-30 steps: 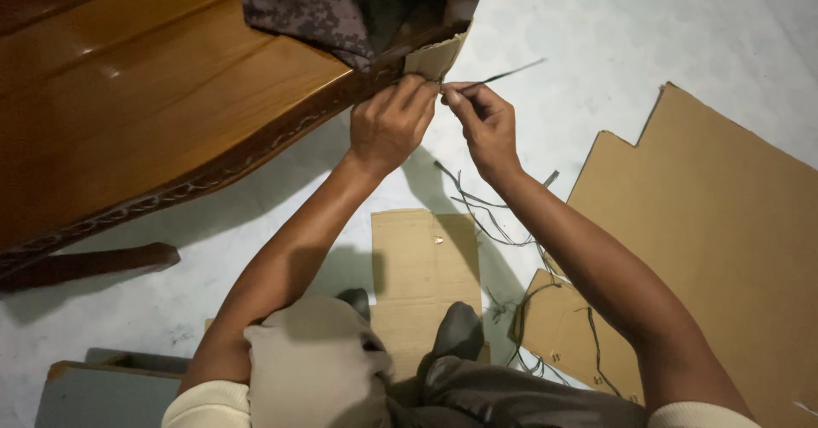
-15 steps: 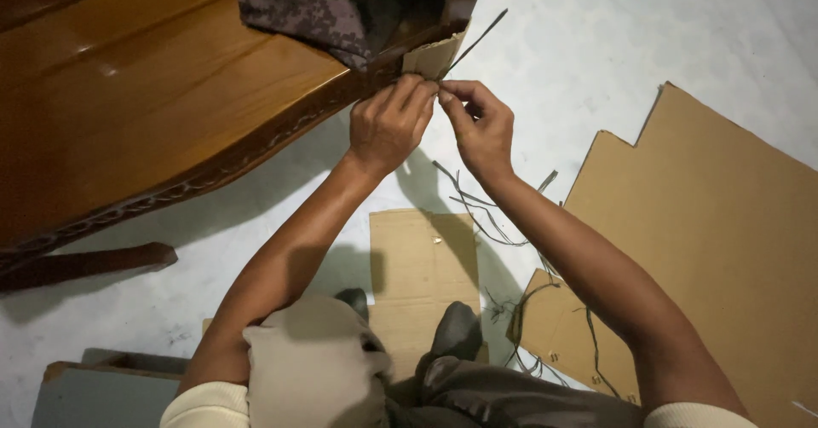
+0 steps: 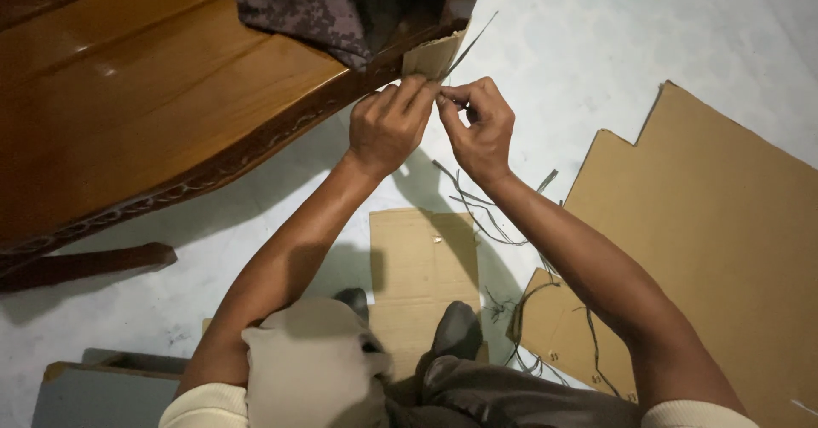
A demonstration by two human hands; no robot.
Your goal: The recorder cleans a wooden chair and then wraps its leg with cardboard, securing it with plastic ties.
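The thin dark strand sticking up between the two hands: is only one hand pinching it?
No, the left hand and right hand meet fingertip to fingertip, both pinching the thin dark strand.

- The left hand (image 3: 388,125) and right hand (image 3: 479,130) meet fingertip to fingertip, pinching a thin dark strand (image 3: 467,49) that juts up and away.
- Just beyond them, a small cardboard flap (image 3: 432,55) sits at the corner of the wooden worktop (image 3: 153,112).
- A dark patterned cloth (image 3: 298,6) lies on that worktop.
- Loose strands (image 3: 481,211) and cardboard sheets (image 3: 716,223) lie on the pale floor (image 3: 596,36).
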